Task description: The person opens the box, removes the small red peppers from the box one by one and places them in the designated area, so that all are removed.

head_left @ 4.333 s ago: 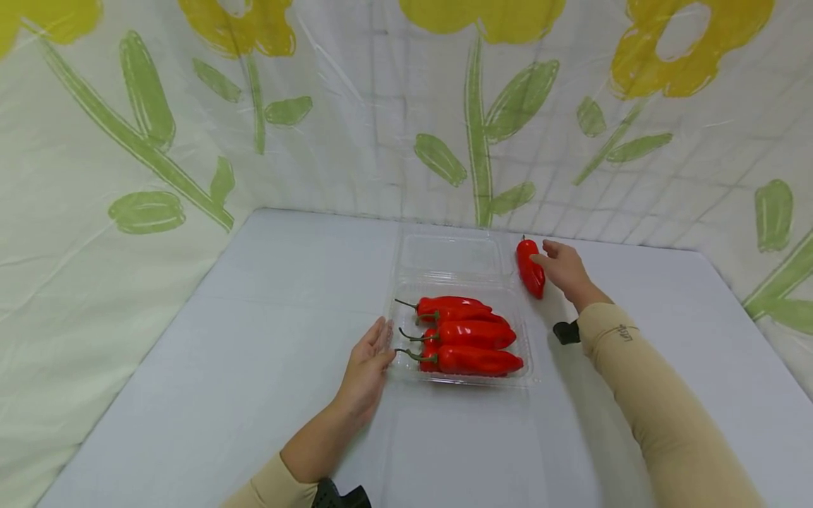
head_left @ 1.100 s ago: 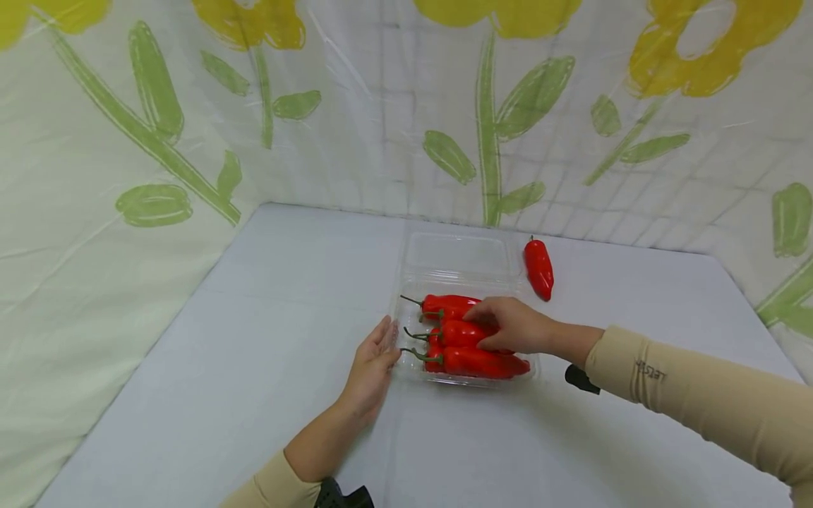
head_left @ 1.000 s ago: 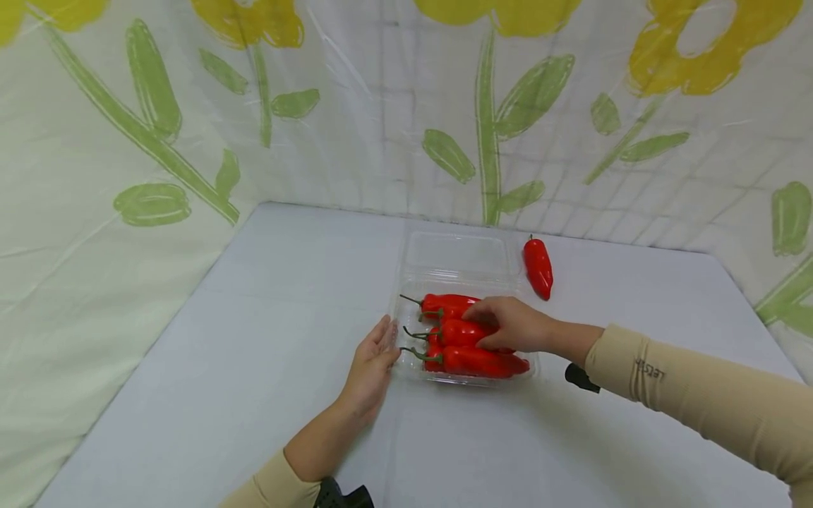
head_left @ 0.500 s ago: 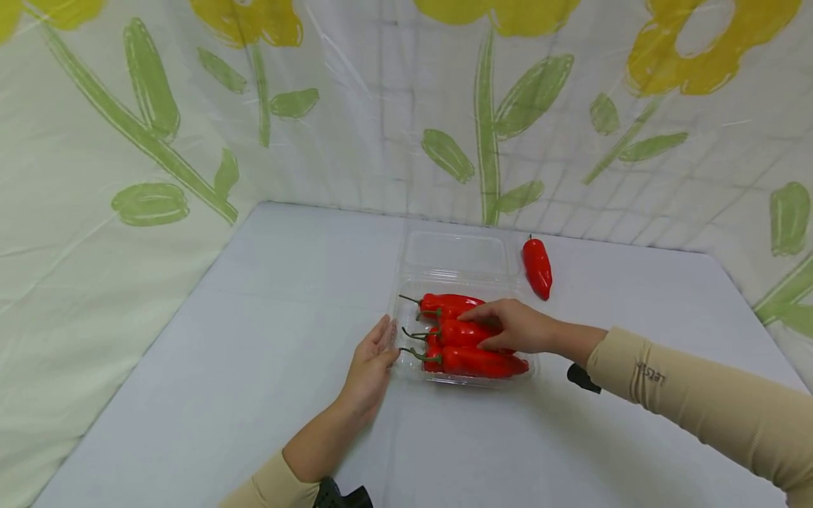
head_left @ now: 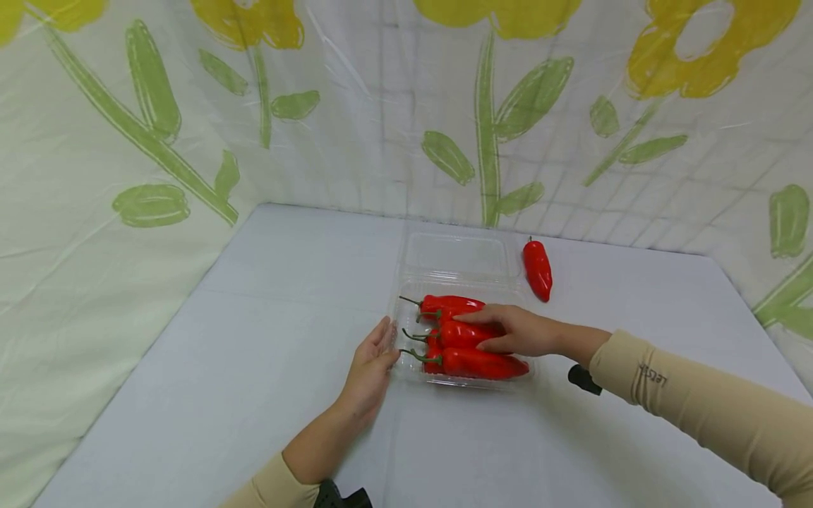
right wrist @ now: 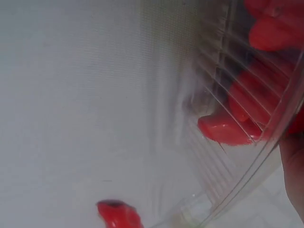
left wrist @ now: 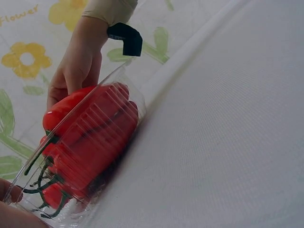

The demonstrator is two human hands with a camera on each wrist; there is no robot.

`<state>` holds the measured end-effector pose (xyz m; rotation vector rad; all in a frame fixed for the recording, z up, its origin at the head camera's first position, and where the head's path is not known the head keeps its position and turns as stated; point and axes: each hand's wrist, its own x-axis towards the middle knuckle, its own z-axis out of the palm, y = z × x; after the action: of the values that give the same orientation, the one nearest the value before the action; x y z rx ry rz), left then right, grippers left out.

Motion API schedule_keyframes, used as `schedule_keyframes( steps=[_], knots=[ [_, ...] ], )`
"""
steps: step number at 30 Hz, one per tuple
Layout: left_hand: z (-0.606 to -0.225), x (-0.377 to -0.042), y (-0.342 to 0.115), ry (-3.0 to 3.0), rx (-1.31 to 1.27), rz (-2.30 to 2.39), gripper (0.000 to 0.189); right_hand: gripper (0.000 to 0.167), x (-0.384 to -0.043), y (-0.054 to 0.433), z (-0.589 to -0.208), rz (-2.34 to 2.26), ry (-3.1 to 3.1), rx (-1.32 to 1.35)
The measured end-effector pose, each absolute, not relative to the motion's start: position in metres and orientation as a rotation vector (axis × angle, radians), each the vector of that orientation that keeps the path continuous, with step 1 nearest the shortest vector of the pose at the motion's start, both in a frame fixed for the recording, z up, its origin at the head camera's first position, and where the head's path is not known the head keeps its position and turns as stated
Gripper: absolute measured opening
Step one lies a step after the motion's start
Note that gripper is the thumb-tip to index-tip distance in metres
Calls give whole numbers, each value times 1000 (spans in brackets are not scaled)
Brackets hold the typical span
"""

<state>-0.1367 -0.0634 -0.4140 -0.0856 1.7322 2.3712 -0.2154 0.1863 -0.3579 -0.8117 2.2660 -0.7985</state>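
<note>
our right hand is curling round a red pepper, neighbouring peppers are crowding both sides, our left hand is pinching the clear box, a lone pepper is lying beyond our right grip

Left forearm: here it comes, slanting up from near left toward far right.
Left hand: palm turned right, fingers pointing far, left thumb angled right, a light pinch!
Right forearm: long diagonal, in from near right, reaching left.
Right hand: back up, pinching, right thumb near, fingers far, both pointing left!
</note>
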Motion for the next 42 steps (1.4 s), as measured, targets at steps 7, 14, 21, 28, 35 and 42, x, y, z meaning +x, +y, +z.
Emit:
schedule_keyframes(
  steps=[7, 14, 21, 28, 35, 42],
  knots=[
    [-414, -135, -63, 1734, -92, 2363, 62, 55, -217, 183, -355, -786, 2250, -846],
    [-415, -137, -63, 1735, -111, 2349, 61, 53, -217, 182, -349, -831, 2251, -832],
    [-415, -137, -64, 1733, -105, 2350, 61, 55, -214, 184, -345, -853, 2309, -837],
    [-415, -137, -64, 1727, -97, 2356, 61, 56, -212, 190, -348, -911, 2323, -820],
    [-413, -136, -64, 1719, -101, 2354, 61, 55, -211, 199, -349, -950, 2374, -811],
    [-412, -136, -64, 1735, -106, 2336, 60, 54, -209, 212, -346, -986, 2453, -795]
  ],
)
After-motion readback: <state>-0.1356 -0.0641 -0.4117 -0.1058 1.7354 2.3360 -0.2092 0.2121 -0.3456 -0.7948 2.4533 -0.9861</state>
